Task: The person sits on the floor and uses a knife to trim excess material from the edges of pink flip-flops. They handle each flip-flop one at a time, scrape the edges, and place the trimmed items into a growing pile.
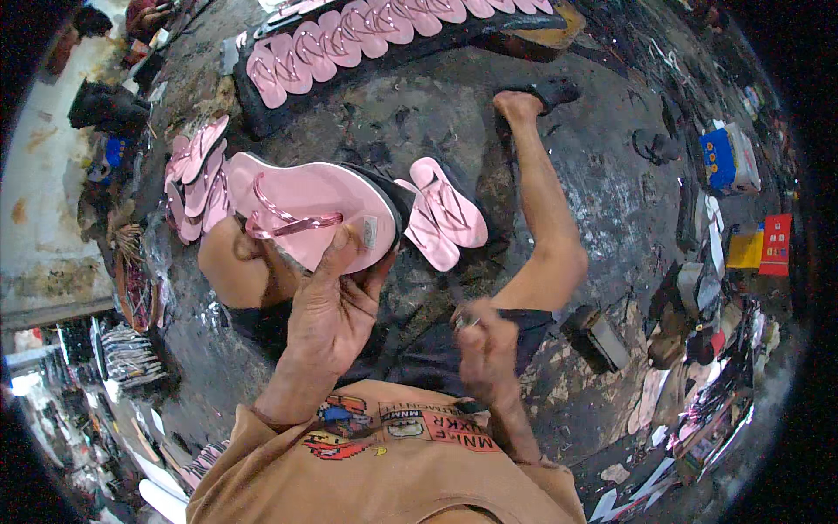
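My left hand (330, 306) grips a pink flip-flop (305, 196) by its edge, thumb on the footbed. This flip-flop has shiny metallic pink straps, a thick dark sole and a small pale label near one end. My right hand (489, 341) is closed, slightly blurred, and held apart from it in front of my lap. A small shiny bit shows at its fingers, but what it holds cannot be made out. Beyond my hands, a pair of pink flip-flops (447, 210) lies on the dark floor between my legs.
A row of pink flip-flops (349, 39) lines a dark bench at the far side. More flip-flops (196, 179) are piled by my left knee. At the right are a blue box (720, 160), a red packet (775, 244), a dark block (602, 341) and scattered scraps.
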